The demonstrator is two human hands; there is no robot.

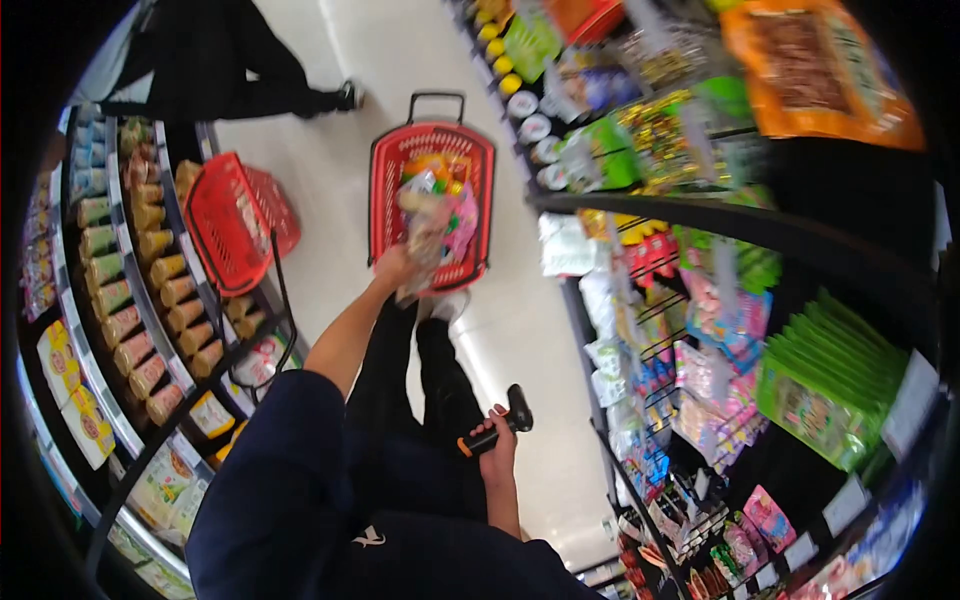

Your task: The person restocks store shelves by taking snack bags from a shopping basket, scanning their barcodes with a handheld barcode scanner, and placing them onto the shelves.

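Over the near end of a red basket (pixel 378 215) my left hand (pixel 396 266) grips a clear, brownish package (pixel 428 235), blurred by motion. The basket stands on the floor ahead of my feet, its black handle folded outward, with orange, pink and white packets (pixel 462 222) inside. Lower down, near my right leg, my right hand (pixel 491 436) is wrapped round a black handheld scanner (pixel 500 428) with an orange end.
Shelves of cups (pixel 120 325) run along the left, where another red basket (pixel 215 225) hangs tilted. Hanging snack packets (pixel 700 370) and green packs (pixel 815 400) line the right. A person in black (pixel 230 65) is at the upper left.
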